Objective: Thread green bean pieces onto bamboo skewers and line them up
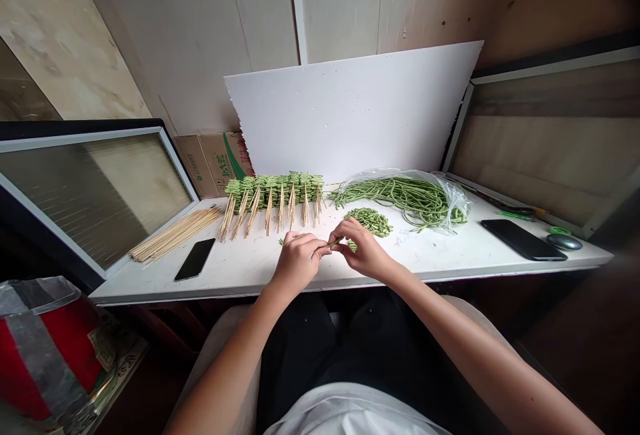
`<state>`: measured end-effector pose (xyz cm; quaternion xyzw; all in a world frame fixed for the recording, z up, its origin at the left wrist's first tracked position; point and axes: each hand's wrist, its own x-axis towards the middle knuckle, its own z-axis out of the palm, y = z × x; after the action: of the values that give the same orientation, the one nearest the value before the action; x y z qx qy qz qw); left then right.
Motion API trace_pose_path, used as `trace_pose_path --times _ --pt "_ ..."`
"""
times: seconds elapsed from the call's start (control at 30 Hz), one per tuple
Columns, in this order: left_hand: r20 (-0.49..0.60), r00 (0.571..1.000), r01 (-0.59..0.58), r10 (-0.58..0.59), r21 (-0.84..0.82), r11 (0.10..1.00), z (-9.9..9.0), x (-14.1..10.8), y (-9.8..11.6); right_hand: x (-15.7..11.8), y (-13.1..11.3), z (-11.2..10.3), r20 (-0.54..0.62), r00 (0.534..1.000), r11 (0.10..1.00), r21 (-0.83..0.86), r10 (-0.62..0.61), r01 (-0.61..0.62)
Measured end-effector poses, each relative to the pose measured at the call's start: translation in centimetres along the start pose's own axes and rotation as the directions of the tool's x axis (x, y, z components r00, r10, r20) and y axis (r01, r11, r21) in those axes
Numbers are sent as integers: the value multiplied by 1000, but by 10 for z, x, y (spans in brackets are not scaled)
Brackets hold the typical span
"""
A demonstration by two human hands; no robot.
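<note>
My left hand [299, 260] is closed near the front of the white table, its fingertips pinching one end of a short green bean piece [336, 242]. The fingers of my right hand [364, 249] are pinched on the other end of the same piece. Just behind my right hand lies a pile of cut bean pieces [373, 221]. Skewered beans [280, 188] are stacked at the back left, their bare sticks [269, 211] pointing toward me. Long uncut beans [400, 195] spill from a clear plastic bag [456, 205] at the back right.
Loose wooden skewers [175, 235] and a black phone [195, 259] lie on the left of the table [420, 264]. On the right are a larger black phone [523, 239] and a grey rounded object [564, 242]. A white board [355, 115] stands behind.
</note>
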<state>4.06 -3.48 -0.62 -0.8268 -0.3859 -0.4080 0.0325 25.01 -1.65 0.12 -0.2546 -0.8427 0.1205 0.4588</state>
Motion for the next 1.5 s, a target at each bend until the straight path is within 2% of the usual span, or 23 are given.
trace_pose_path --times 0.17,0.4,0.6,0.73,0.8,0.93,1.07,1.1,1.2,1.4,1.5 --pt "-52 998 -17 19 39 999 -4 1 -2 1 -4 2 -12 1000 1000 13 -27 28" --pt "-26 999 -26 27 4 1000 -9 2 7 3 -8 -1 17 998 998 -5 -57 57" --pt "4 1000 -21 21 -62 998 -17 4 20 2 -13 -6 55 992 970 213 111 -120" --pt "51 997 -56 62 -114 992 -25 6 14 4 -20 -9 145 980 910 371 139 -185" --pt "52 997 -50 57 -132 990 -27 6 8 6 -19 -12 136 978 902 382 158 -199" --pt "-17 999 26 -29 -160 987 -25 6 -6 6 7 -24 20 968 941 231 251 -249" --pt "-20 996 86 -91 -196 977 -19 6 -13 -1 55 -37 -90 892 897 62 442 -438" --pt "-15 995 95 -100 -203 974 -18 5 -14 -4 66 -39 -96 881 887 43 463 -461" --pt "8 993 119 -121 -217 969 -15 4 -15 -13 91 -38 -55 888 886 -62 456 -459" --pt "37 989 146 -141 -235 961 -13 3 -15 -28 108 -20 -25 918 867 -317 397 -384" --pt "69 986 164 -151 -258 952 -14 4 -13 -31 108 -13 -9 888 821 -377 460 -429"
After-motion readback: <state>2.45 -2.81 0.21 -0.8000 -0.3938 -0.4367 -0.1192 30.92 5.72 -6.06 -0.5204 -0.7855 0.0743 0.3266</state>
